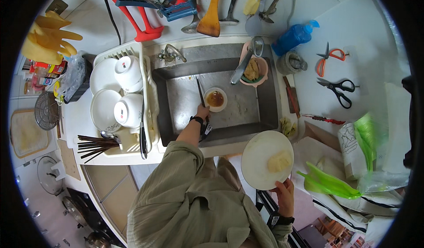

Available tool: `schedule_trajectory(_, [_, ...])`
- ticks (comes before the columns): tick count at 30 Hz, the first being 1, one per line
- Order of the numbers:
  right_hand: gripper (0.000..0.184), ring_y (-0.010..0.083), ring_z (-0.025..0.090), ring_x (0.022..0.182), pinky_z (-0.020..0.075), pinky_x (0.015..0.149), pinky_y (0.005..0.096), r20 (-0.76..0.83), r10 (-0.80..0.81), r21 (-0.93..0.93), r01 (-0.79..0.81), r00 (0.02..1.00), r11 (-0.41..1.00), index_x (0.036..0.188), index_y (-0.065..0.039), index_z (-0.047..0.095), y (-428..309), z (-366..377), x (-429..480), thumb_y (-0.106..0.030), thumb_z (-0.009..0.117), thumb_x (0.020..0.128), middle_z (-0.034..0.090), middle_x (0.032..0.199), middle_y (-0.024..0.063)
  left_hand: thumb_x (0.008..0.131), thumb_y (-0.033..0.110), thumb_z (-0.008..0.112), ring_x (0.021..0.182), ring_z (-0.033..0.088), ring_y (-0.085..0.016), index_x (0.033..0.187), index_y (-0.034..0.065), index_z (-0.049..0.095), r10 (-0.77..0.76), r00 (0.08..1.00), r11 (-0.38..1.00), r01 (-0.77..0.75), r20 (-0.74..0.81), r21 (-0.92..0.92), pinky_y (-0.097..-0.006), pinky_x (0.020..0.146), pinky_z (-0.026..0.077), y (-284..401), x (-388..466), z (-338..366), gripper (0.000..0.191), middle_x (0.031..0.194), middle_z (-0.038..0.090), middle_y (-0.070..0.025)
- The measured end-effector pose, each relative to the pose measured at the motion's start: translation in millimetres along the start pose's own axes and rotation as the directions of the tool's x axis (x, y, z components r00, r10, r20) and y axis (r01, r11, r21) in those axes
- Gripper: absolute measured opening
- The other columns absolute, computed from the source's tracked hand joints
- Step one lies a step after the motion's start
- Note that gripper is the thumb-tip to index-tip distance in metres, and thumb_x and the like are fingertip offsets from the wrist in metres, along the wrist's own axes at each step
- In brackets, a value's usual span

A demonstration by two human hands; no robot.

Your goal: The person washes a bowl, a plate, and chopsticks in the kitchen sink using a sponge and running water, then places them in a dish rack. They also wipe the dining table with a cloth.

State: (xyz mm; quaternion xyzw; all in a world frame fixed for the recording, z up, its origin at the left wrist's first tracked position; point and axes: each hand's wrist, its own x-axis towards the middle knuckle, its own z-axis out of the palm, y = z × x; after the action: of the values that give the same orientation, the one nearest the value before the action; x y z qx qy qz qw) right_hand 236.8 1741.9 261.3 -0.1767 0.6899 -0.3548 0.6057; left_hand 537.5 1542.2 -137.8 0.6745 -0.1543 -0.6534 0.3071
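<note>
My left hand reaches into the stainless steel sink and grips dark chopsticks. Right beside its fingers is a small white dish holding brown liquid, perhaps sauce. I cannot tell whether the fingers also grip the dish. My right hand pinches the near rim of a pale round plate, held outside the sink in front of the counter's edge. On that plate lies a pale yellow piece, food or a cloth; its kind is unclear.
Left of the sink stands a dish rack with white bowls and a bundle of chopsticks. A faucet rises behind. A pink strainer basket sits in the sink's far right corner, near a blue bottle. Utensils hang along the wall.
</note>
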Motion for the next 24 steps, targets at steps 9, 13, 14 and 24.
schedule_trajectory(9, [0.032,0.0163,0.062,0.083,0.0515,0.068,0.0275,0.052,0.015,0.006,-0.016,0.999,1.0,0.111,0.004,0.05,-11,-6,14,-0.01,0.055,0.083,0.061,0.098,0.0091,0.089,0.024,0.05,0.078,0.057,-0.038,0.136,0.0018,0.025,0.597,0.801,0.418,-0.273,-0.036,0.866,-0.0419,0.066,0.05,15,-40,9,0.057,0.101,0.046,-0.0244])
schedule_trajectory(13, [0.033,0.0159,0.062,0.084,0.0521,0.068,0.0275,0.05,0.036,-0.004,-0.036,0.998,0.999,0.112,0.004,0.05,-10,-10,23,-0.01,0.056,0.083,0.061,0.099,0.0089,0.087,0.018,0.05,0.088,0.053,-0.032,0.142,0.013,0.013,0.515,0.857,0.152,-0.1,0.008,0.983,-0.0402,0.074,0.047,29,-51,24,0.066,0.105,0.042,-0.0161])
schedule_trajectory(14, [0.033,0.0157,0.062,0.084,0.0521,0.068,0.0274,0.058,0.036,-0.002,-0.036,0.998,0.999,0.112,0.004,0.05,-8,-11,25,-0.01,0.056,0.083,0.062,0.099,0.0087,0.087,0.015,0.05,0.09,0.052,-0.031,0.143,0.0154,0.008,0.455,0.891,0.078,-0.044,0.003,0.996,-0.0398,0.076,0.047,31,-51,27,0.071,0.106,0.041,-0.0149])
schedule_trajectory(24, [0.033,0.0155,0.061,0.082,0.0519,0.067,0.0279,0.175,-0.02,-0.053,0.03,0.984,0.998,0.112,0.003,0.051,-6,-20,44,-0.011,0.057,0.083,0.062,0.098,0.0094,0.088,0.033,0.046,0.117,0.04,-0.036,0.143,0.0292,0.001,0.416,0.909,0.223,-0.078,-0.023,0.972,-0.0658,0.096,0.02,36,-62,26,0.07,0.134,0.031,-0.0206])
